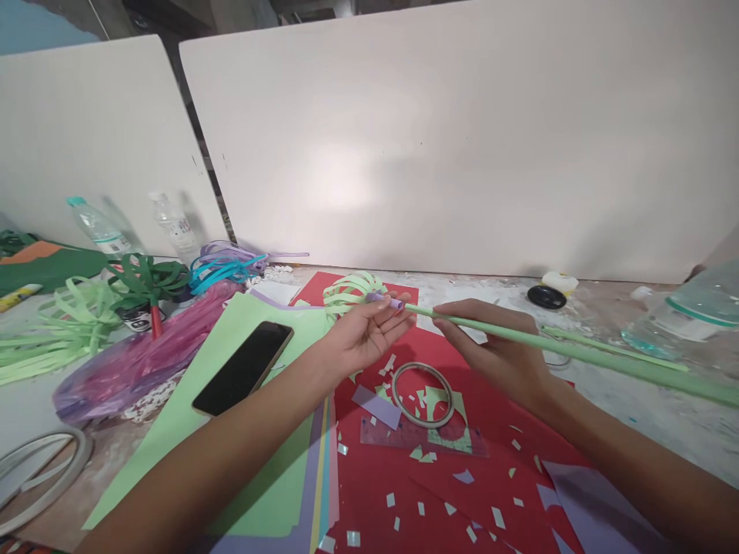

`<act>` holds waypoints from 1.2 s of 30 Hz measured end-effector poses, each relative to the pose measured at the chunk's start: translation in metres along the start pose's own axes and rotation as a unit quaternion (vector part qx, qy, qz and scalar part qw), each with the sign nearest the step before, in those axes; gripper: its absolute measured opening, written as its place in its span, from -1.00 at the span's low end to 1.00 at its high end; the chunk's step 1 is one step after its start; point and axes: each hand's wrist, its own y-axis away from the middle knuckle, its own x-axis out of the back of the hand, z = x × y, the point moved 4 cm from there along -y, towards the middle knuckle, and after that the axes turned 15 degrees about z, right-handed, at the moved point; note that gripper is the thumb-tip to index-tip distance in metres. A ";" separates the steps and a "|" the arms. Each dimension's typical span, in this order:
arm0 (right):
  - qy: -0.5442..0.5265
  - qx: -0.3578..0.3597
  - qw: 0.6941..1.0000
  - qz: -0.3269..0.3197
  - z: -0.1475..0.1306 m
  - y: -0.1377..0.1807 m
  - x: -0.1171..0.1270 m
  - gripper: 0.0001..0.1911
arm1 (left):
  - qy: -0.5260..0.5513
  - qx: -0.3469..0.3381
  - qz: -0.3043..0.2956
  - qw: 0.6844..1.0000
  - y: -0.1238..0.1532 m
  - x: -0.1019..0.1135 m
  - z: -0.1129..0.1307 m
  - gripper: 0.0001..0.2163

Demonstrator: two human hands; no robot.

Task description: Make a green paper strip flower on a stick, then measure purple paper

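My left hand (369, 331) is closed on the rolled purple paper base (396, 304) of a paper flower. The flower's looped light green strips (351, 291) fan out behind the fingers. Pinched in my right hand (502, 350) is a long light green paper stick (612, 362), slanting down toward the right edge. Its thin tip points into the purple roll's end; whether it is inside I cannot tell. Below the hands, a roll of tape (430, 424), a clear ruler (386, 437) and a purple paper piece (378, 406) lie on red paper (375, 485).
A phone (245, 369) rests on stacked green sheets (271, 462). Paper flowers (95, 315) and a pink plastic bag (155, 346) are at left, with bottles (98, 227) behind. A large bottle (693, 312) lies at right. White boards (462, 138) stand along the back.
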 end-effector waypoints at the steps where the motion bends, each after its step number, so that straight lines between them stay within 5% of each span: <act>1: 0.004 0.021 1.000 0.007 -0.002 0.001 0.000 -0.84 | 0.000 -0.002 -0.004 1.000 0.000 -0.001 0.000 -0.91; 10: 0.007 0.139 0.982 0.125 -0.006 0.007 -0.001 -0.95 | 0.001 0.011 -0.027 1.000 0.007 -0.005 -0.008 -0.86; 16: 0.017 0.166 0.977 0.130 -0.006 0.009 -0.002 -0.92 | 0.005 0.016 -0.033 0.999 0.010 -0.007 -0.011 -0.86; 24: 0.024 0.113 0.986 0.119 -0.009 0.008 -0.002 -0.95 | 0.019 0.017 -0.034 0.999 0.010 -0.008 -0.014 -0.88; 36: -0.038 -0.081 0.993 0.080 -0.002 0.008 -0.014 -0.94 | 0.021 0.022 -0.087 0.996 0.010 -0.007 -0.027 -0.94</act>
